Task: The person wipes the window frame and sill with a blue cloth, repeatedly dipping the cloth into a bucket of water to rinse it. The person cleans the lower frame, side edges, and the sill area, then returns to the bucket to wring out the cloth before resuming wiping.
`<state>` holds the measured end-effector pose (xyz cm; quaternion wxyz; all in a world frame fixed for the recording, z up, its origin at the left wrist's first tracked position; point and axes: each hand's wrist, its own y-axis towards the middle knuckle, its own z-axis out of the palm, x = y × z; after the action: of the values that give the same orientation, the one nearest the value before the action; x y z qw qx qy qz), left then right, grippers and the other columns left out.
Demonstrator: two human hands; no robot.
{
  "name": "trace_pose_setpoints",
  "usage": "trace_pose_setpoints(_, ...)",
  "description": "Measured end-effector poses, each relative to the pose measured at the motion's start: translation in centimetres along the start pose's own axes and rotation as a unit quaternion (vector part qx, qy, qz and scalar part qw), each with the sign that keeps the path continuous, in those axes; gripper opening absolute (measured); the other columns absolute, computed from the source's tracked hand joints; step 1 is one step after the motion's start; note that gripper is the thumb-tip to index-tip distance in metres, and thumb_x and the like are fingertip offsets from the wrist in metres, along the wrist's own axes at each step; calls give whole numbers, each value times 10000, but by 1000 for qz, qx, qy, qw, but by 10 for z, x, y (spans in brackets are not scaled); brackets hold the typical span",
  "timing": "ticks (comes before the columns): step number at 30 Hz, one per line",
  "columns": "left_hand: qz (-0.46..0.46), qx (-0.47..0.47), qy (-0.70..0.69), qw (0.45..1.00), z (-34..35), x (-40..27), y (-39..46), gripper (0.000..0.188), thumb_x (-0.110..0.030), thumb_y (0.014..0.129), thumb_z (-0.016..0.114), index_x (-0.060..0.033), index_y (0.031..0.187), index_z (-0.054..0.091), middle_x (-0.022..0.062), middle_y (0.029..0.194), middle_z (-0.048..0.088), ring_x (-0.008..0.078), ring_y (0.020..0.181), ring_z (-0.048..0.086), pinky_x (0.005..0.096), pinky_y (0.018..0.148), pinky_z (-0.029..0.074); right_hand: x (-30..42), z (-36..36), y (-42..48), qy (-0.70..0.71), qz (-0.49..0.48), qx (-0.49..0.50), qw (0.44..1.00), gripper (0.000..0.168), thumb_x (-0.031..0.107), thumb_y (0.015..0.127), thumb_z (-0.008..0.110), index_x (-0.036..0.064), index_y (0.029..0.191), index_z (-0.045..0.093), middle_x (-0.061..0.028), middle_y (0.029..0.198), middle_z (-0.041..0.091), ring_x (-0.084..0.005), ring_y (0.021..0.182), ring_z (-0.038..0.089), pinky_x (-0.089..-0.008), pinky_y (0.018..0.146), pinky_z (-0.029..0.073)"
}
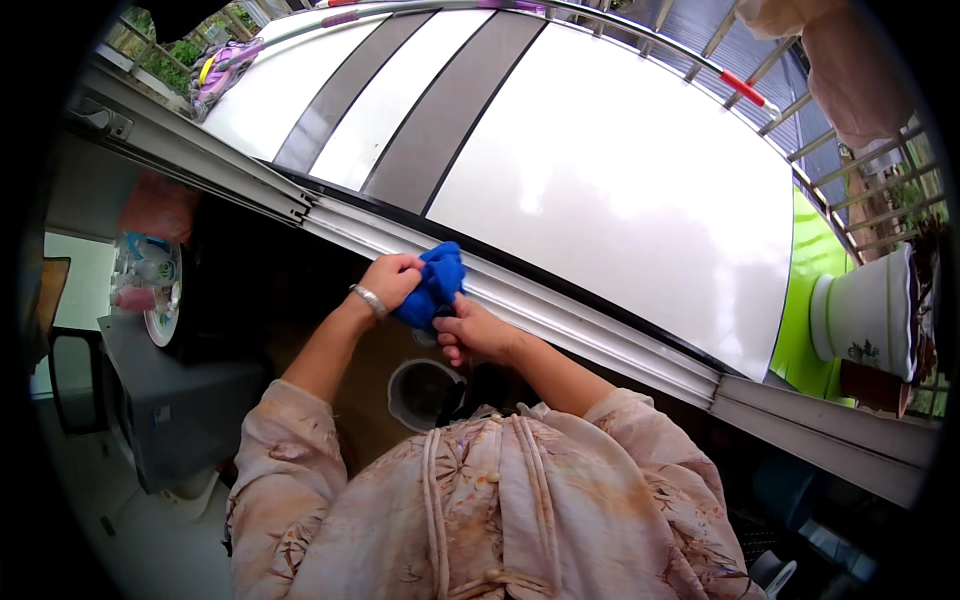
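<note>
A blue cloth point(435, 283) is bunched between my two hands, in front of a white sliding-window track point(547, 319). My left hand point(394, 281), with a silver watch or bracelet at the wrist, grips the cloth's upper left side. My right hand point(471, 330) pinches the lower right edge of the cloth, near a small dark part that I cannot make out. Below the hands a light-rimmed bucket point(395, 405) stands on the brown floor.
Beyond the track lies a glossy white panel point(622, 195) with grey stripes. A mop point(225, 67) and a red-tipped pole point(742, 88) lie along its far side by a railing. A white flowerpot point(862, 315) stands right; a grey appliance point(176, 412) and a plate with bottles point(174, 307) are left.
</note>
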<state>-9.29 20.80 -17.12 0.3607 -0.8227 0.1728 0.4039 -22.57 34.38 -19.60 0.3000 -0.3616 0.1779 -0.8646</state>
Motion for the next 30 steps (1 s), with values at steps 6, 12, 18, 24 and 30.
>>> trace_pose_setpoints(6, -193, 127, -55, 971, -67, 80, -141, 98, -80, 822, 521, -44, 809, 611, -33, 719, 557, 46, 690, 507, 202, 619, 424, -33, 45, 32, -446, -48, 165, 878, 216, 277, 847, 575, 70, 883, 625, -66, 773, 623, -213, 750, 624, -337, 627, 519)
trace_pose_setpoints(12, -201, -197, -107, 953, -92, 135, -222, 338, -36, 791, 609, -15, 1127, 582, -53, 697, 530, 23, 606, 463, 181, 544, 397, -20, 87, 30, -556, -225, 36, 799, 256, 321, 846, 542, 95, 912, 642, -137, 837, 627, -330, 831, 599, -408, 748, 482)
trace_pose_setpoints(18, -6, -355, 207, 912, -101, 65, -200, 127, -108, 812, 596, -50, 917, 639, 74, 763, 581, 172, 659, 573, 263, 600, 453, 39, 95, 57, -678, -407, -98, 604, 376, 89, 795, 515, 156, 1164, 529, -73, 969, 558, -264, 905, 567, -377, 653, 498)
trace_pose_setpoints(24, 71, -432, 159, 885, -105, 45, -136, 135, -111, 820, 590, -63, 932, 648, 60, 756, 576, 144, 623, 537, 253, 576, 437, 98, 85, 146, -805, -331, -93, 483, 493, 87, 773, 527, 218, 1246, 487, -70, 1087, 509, -250, 994, 529, -373, 713, 495)
trace_pose_setpoints(30, 71, -447, 86, 888, -101, 60, -115, 121, -89, 807, 609, -65, 915, 658, 30, 715, 568, 89, 589, 515, 227, 537, 425, 99, 102, 180, -824, -244, -144, 491, 341, 135, 809, 513, 252, 1126, 556, -111, 1068, 466, -270, 1004, 517, -375, 746, 487)
